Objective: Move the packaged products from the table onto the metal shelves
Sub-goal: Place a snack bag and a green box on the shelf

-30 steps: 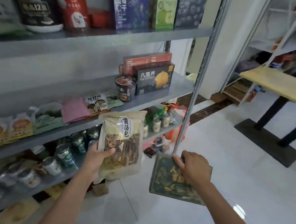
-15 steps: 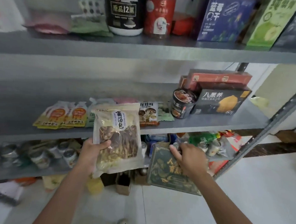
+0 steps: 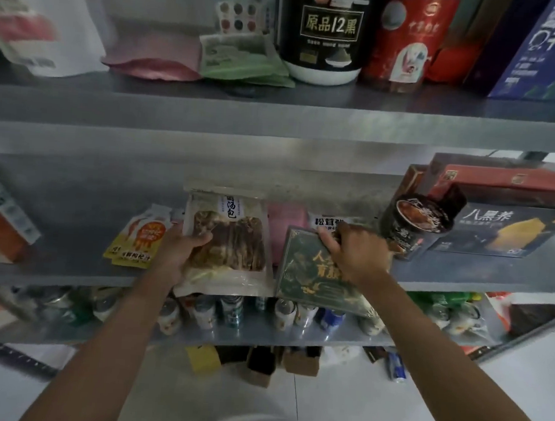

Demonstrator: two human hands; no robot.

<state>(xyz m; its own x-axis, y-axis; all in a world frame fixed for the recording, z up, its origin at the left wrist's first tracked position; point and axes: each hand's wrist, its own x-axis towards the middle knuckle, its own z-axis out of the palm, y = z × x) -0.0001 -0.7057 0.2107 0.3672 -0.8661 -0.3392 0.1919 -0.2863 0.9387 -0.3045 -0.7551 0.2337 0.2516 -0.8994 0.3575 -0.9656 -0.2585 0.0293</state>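
Observation:
My left hand (image 3: 176, 252) grips the left edge of a clear pouch of dried mushrooms (image 3: 229, 243), thumb on its front. The pouch is held over the front of the middle metal shelf (image 3: 73, 202), its lower edge hanging past the shelf lip. My right hand (image 3: 353, 253) holds the top edge of a dark green box with gold lettering (image 3: 314, 278), also at that shelf's front, tilted and overhanging the lip. Whether either package rests on the shelf is unclear.
On the middle shelf lie yellow-orange sachets (image 3: 143, 237), a pink pouch (image 3: 283, 220), a black cup (image 3: 413, 226) and a dark box (image 3: 511, 231). The upper shelf carries a black tub (image 3: 329, 33), a red canister (image 3: 409, 38) and a blue box (image 3: 543, 51). Cans (image 3: 229, 310) fill the shelf below.
I have stepped closer to the shelves. Both hands have moved up and forward, bringing the mushroom pouch and the green box from below the middle shelf up to its front edge.

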